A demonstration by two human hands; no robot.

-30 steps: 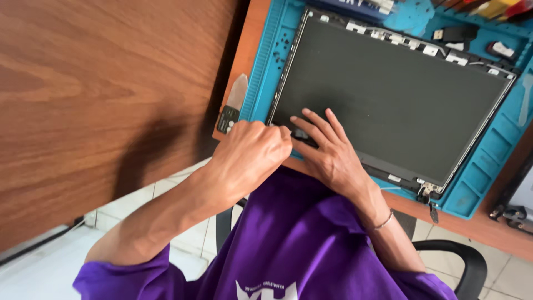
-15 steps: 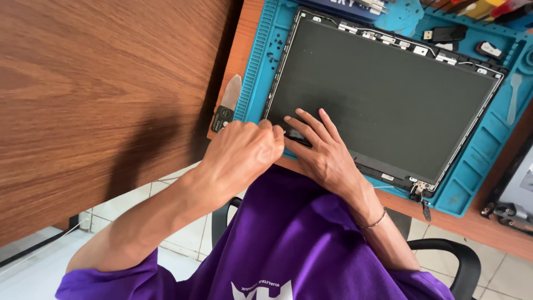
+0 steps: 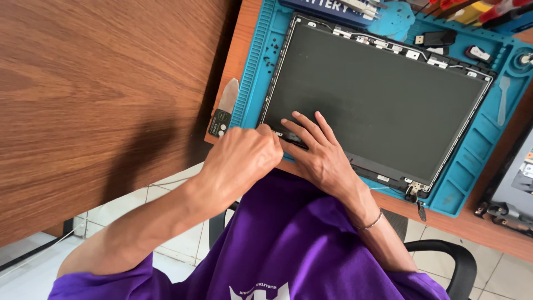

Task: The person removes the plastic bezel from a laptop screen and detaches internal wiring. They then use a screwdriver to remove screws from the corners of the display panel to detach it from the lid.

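Lying flat on a blue silicone repair mat [image 3: 477, 150] on the wooden desk [image 3: 244, 50]: a dark laptop screen panel [image 3: 377, 100], bare of its bezel, thin cables and small brackets showing along its far edge. Pressing down on the panel's near left corner: the right hand [image 3: 319, 153], fingers spread apart and flat. Bunching into a loose fist at the same corner, just left of the right hand: the left hand [image 3: 244, 161], knuckles hiding whatever might be pinched, so cannot tell. Resting left of the mat: a metal pry tool [image 3: 225, 105]. Sitting far right: a black USB stick [image 3: 436, 38]. Filling the left: a wooden wall panel [image 3: 94, 94].
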